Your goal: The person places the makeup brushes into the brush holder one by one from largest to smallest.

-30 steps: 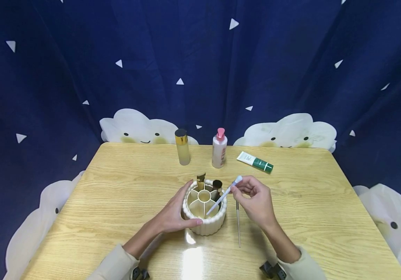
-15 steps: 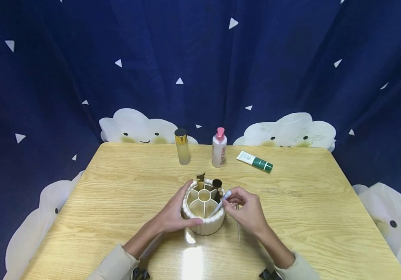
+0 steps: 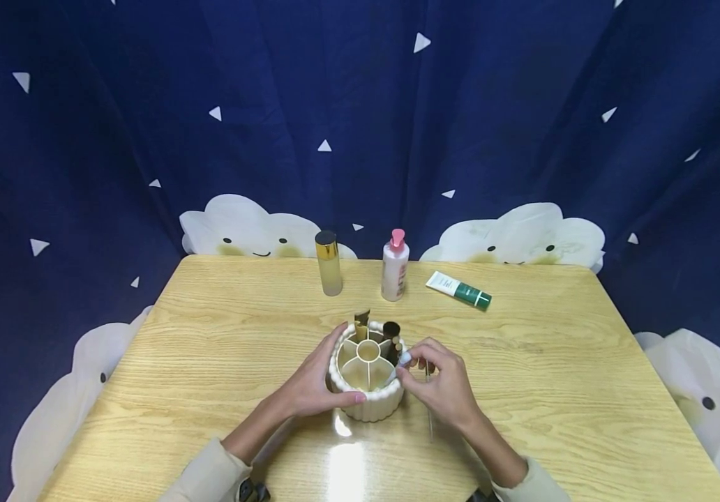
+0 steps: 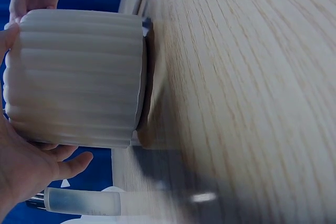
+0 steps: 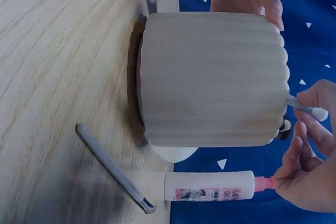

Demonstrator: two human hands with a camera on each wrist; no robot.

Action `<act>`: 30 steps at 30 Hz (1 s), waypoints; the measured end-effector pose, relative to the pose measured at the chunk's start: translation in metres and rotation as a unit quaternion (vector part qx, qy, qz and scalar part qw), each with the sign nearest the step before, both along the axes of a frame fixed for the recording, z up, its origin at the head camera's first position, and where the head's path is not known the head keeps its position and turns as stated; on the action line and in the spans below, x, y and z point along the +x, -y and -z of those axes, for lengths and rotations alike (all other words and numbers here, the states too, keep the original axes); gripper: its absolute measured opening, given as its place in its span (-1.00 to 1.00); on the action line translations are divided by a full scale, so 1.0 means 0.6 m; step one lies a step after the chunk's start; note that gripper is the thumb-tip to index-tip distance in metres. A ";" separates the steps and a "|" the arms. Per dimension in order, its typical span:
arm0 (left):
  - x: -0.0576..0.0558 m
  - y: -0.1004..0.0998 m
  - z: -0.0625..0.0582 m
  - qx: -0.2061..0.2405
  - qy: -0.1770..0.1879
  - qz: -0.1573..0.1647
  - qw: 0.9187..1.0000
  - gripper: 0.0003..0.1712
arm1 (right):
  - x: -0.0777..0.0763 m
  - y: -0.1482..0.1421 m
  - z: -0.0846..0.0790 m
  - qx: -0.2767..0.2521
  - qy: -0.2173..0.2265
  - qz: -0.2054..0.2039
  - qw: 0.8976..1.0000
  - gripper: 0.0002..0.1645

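Observation:
A cream ribbed round makeup organizer [image 3: 372, 406], split into compartments under a beaded rim, stands on the table. My left hand [image 3: 312, 387] grips its left side, thumb across the front and fingers round the back. At the right rim, my right hand [image 3: 444, 383] pinches a pale makeup brush [image 5: 318, 114] near its white tip; its lower end goes down inside the front right compartment. Dark-headed brushes [image 3: 391, 329] stand in the right rear compartment, and a gold-and-dark item [image 3: 361, 326] stands at the back. Another thin brush [image 5: 113, 166] lies on the table beside the organizer, partly behind my right hand in the head view.
Behind the organizer stand a gold-collared bottle [image 3: 330, 268] and a white bottle [image 3: 394, 273] with a pink pump. A green-and-white tube [image 3: 458, 290] lies at the back right. A dark blue curtain [image 3: 360, 104] hangs beyond the wooden table [image 3: 209, 328].
My right hand has moved left and down to the rim, and the pale brush has sunk deeper into the organizer's front right compartment. My left hand has kept its grip.

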State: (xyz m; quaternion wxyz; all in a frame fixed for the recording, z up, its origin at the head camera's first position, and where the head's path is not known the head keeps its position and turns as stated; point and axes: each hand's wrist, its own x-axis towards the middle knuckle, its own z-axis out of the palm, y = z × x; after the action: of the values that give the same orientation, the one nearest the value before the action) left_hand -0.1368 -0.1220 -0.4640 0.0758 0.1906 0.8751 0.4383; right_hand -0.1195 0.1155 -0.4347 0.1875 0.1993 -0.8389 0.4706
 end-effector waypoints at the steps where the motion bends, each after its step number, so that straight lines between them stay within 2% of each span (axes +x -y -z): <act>1: 0.000 0.000 -0.001 0.000 0.001 0.000 1.000 0.34 | 0.000 0.000 0.001 0.000 0.005 0.000 1.000 -0.77; 4: -0.001 -0.001 -0.001 -0.001 0.004 0.000 1.000 0.34 | 0.001 -0.003 0.000 0.005 0.017 -0.004 1.000 -0.78; 6: -0.001 -0.001 -0.001 -0.003 0.005 0.000 1.000 0.34 | -0.004 -0.010 0.015 0.011 0.030 -0.012 0.999 -0.79; 12: 0.000 0.000 0.001 -0.009 -0.004 -0.002 1.000 0.34 | -0.004 -0.020 0.014 0.024 0.060 -0.038 0.997 -0.82; 18: 0.002 0.000 0.000 -0.015 0.004 -0.005 1.000 0.34 | -0.012 -0.039 0.006 0.011 0.065 -0.048 0.997 -0.78; 21: 0.002 -0.001 0.000 -0.015 0.004 -0.006 1.000 0.34 | -0.023 -0.053 0.003 0.011 0.081 -0.039 0.996 -0.80; 24: 0.002 -0.001 0.000 -0.015 0.002 -0.005 1.000 0.34 | -0.040 -0.068 0.004 0.026 0.109 -0.013 0.994 -0.82; 30: 0.003 -0.001 -0.001 -0.012 -0.006 -0.005 1.000 0.35 | -0.077 -0.091 0.027 0.076 0.160 0.032 0.984 -0.78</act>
State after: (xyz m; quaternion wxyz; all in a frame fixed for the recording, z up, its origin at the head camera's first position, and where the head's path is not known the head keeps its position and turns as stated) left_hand -0.1349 -0.1214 -0.4636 0.0705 0.1883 0.8815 0.4272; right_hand -0.1655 0.1703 -0.4510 0.0501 0.1086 -0.8974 0.4248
